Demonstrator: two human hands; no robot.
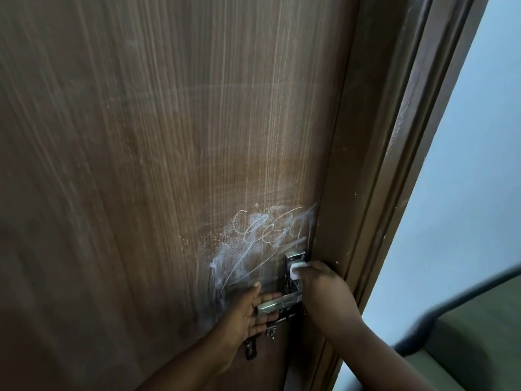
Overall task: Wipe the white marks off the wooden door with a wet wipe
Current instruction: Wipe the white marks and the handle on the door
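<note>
1. Your right hand [318, 289], low and right of centre in the frame, has its fingers clamped on the folded white wipe [296, 270]. The wipe peeks out at the fingertips and is pressed against the metal lock plate [294, 259], not on the wood.
2. Your left hand [248, 309] lies open, fingers spread flat on the door [141, 165] and under the lever handle [279, 301]. Keep it there as a brace so the door does not swing while you rub.
3. The white marks [262, 235] sit just above and to the left of the wipe: a loose scribble near the door's right edge, with a smeared, powdery patch trailing down towards your left fingertips. They look only partly cleared.
4. To do this step well, I would slide the wipe up off the plate and onto the scribble, flatten it under the fingers so more of it touches the wood, and pull along the grain in overlapping strokes.
5. The smear suggests the chalky stuff spreads when damp, so turn the wipe to a clean face once it greys.
6. Work around the plate edge and handle carefully; residue likely gathers in that corner.
7. The keys [251, 349] hanging below the handle are clear of your stroke; leave them be.
</note>
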